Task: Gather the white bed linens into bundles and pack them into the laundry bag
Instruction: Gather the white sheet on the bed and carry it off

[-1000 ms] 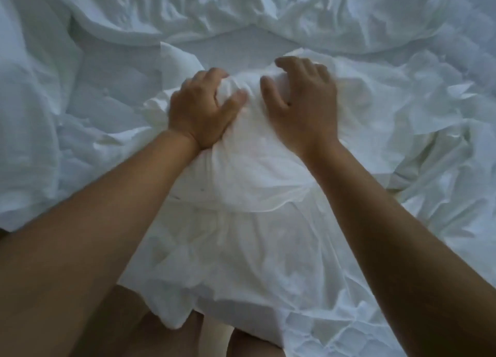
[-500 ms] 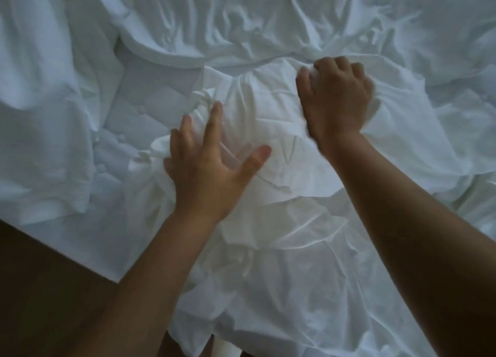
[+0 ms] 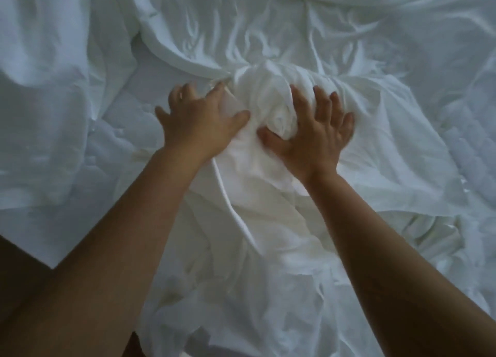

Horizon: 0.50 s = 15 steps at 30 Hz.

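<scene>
A bunched white sheet [image 3: 265, 93] forms a crumpled mound in the middle of the bed, and its loose part [image 3: 255, 262] spills toward me over the bed's edge. My left hand [image 3: 201, 123] lies on the mound's left side with fingers spread. My right hand [image 3: 314, 131] presses flat on the mound's right side, fingers straight and splayed, thumb tucked into a fold. Neither hand has cloth gripped in a fist. No laundry bag is in view.
A rumpled white duvet [image 3: 241, 26] lies across the far side of the bed. Quilted mattress cover [image 3: 112, 133] shows at the left. More creased linen [image 3: 429, 235] lies at the right. Dark floor [image 3: 18, 265] shows at the lower left.
Both hands have let go and come together on the bunched sheet. The right hand, curled on a fold before, now lies flat; the left has slid up beside it.
</scene>
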Available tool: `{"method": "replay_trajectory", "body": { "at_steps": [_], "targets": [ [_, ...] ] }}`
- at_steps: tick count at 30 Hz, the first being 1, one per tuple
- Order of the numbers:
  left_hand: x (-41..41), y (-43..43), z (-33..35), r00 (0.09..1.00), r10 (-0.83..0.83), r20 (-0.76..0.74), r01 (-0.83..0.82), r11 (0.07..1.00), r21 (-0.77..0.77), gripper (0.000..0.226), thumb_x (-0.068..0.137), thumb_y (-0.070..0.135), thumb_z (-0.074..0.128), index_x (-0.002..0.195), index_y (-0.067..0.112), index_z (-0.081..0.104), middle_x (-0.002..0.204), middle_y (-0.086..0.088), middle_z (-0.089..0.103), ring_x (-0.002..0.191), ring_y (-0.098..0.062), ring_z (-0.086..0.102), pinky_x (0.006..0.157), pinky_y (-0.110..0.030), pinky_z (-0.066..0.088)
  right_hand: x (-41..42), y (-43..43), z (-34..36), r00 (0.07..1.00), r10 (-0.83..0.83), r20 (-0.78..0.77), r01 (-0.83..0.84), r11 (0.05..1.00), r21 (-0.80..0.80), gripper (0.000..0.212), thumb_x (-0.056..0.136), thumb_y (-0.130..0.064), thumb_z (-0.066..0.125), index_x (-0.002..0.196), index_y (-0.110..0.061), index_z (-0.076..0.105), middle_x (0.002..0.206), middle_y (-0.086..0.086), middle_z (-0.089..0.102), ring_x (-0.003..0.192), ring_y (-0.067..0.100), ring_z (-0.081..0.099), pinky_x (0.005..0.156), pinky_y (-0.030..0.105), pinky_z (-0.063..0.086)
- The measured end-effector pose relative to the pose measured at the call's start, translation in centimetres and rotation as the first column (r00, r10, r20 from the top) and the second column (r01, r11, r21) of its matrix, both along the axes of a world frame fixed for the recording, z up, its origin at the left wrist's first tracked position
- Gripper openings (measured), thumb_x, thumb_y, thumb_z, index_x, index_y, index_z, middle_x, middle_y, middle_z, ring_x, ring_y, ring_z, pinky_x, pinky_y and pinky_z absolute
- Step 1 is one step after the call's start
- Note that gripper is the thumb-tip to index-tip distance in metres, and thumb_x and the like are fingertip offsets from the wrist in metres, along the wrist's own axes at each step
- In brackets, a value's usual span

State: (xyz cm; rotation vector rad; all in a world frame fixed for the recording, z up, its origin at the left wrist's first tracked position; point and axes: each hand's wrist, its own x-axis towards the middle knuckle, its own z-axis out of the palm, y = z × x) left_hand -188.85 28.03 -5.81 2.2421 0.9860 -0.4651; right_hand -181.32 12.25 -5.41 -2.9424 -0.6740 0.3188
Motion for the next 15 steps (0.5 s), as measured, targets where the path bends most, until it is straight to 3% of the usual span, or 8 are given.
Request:
{"method": "replay_trajectory", "body": {
  "at_steps": [2,4,6,7,10,15],
  "targets": [
    [-3.2,-0.8,0.4,0.963,0.257,-0.078,-0.263,0.962,-0.078,0.102,0.074,0.076,0.052,0.152,0.027,0.009,0.156,-0.018,0.015,0.144,-0.035,0.014,0.114,-0.052,0.015,1.2,0.6,0.2,1.0,-0.017,-0.02,0.017,1.0,0.011,0.093,0.061,-0.08,0.045,0.144,-0.039,0.03,0.153,0.001,0.025,0.145,0.027,0.01,0.113,0.053,0.004],
    [-5.5,-2.3,0.0,0.815,0.576,-0.065,-0.564,0.763,-0.316,0.123,0.062,0.075,0.063,0.153,0.016,0.003,0.154,-0.018,0.024,0.141,-0.032,0.026,0.116,-0.041,0.023,1.4,0.8,0.2,1.0,-0.03,-0.008,0.03,0.999,0.029,0.095,0.058,-0.081,0.039,0.143,-0.039,0.031,0.152,0.0,0.028,0.144,0.026,0.013,0.114,0.053,0.006],
    [-5.5,-3.8,-0.1,0.648,0.761,0.043,-0.66,0.589,-0.466,0.117,0.06,0.062,0.076,0.148,0.01,0.019,0.143,-0.009,0.043,0.131,-0.024,0.043,0.108,-0.031,0.034,0.9,0.6,0.2,0.999,-0.032,-0.001,0.032,0.998,0.045,0.096,0.057,-0.08,0.039,0.143,-0.038,0.033,0.151,0.001,0.03,0.144,0.027,0.014,0.114,0.053,0.006],
    [-5.0,-4.4,0.2,0.594,0.797,0.11,-0.661,0.561,-0.498,0.109,0.056,0.058,0.079,0.141,0.011,0.03,0.133,-0.002,0.051,0.124,-0.02,0.051,0.103,-0.028,0.039,0.8,0.5,0.3,0.999,-0.034,-0.007,0.035,0.998,0.049,0.096,0.057,-0.08,0.039,0.143,-0.038,0.033,0.151,0.001,0.029,0.144,0.026,0.014,0.114,0.053,0.005],
    [-2.4,-5.5,1.5,0.607,0.746,0.273,-0.568,0.648,-0.507,0.122,0.041,0.07,0.075,0.139,0.013,0.033,0.129,0.002,0.055,0.118,-0.014,0.054,0.103,-0.034,0.043,0.6,0.2,0.7,0.999,-0.029,-0.025,0.03,0.998,0.051,0.098,0.058,-0.081,0.036,0.144,-0.036,0.031,0.152,0.0,0.027,0.145,0.025,0.012,0.115,0.051,0.003],
    [1.3,-6.8,4.1,0.807,0.476,0.351,-0.361,0.867,-0.344,0.137,0.045,0.089,0.043,0.152,0.01,0.009,0.152,-0.013,0.032,0.14,-0.027,0.031,0.113,-0.046,0.028,1.5,-1.5,1.4,0.991,-0.084,-0.1,0.104,0.969,0.225,0.078,0.077,-0.066,0.02,0.142,-0.028,0.04,0.148,-0.002,0.038,0.143,0.022,0.021,0.116,0.05,0.01]
  ]
}}
